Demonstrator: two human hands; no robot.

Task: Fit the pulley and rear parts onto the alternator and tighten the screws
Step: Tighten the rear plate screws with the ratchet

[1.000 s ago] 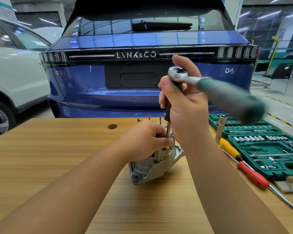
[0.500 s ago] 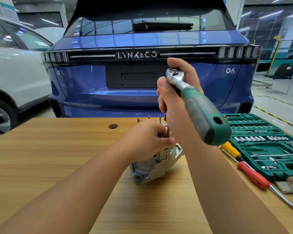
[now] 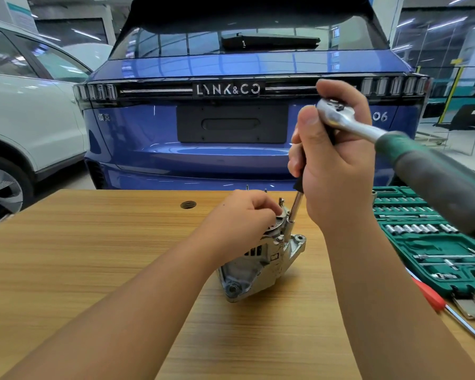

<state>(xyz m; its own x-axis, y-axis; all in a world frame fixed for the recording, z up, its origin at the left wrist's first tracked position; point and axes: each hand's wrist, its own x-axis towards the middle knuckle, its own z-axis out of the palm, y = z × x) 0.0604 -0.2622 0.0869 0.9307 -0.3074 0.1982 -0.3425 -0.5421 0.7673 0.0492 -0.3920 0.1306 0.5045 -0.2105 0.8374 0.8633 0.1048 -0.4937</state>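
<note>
While the alternator [image 3: 261, 264] lies tilted on the wooden table [image 3: 93, 256], near its middle, the left hand [image 3: 239, 223] rests on its upper end with the fingers curled together over the top parts; what exactly they pinch is hidden under the knuckles. To the right, the right hand [image 3: 332, 160] is raised above the table with its fingers wrapped tight round the black grip of an extension bar [image 3: 292, 215], which runs steeply down to a fastener on the alternator's right shoulder. A ratchet [image 3: 395, 149] sits on top of the bar, its silver head by the thumb and its green and grey handle [image 3: 444, 182] sticking out to the right and toward the camera, blurred. On the right side of the table lies an open green socket case [image 3: 436, 242], and just in front of it a red-handled screwdriver [image 3: 428, 297]. Beyond the far edge stands a blue car [image 3: 231, 138], tail toward the table, with a white car [image 3: 25, 119] at far left.
</note>
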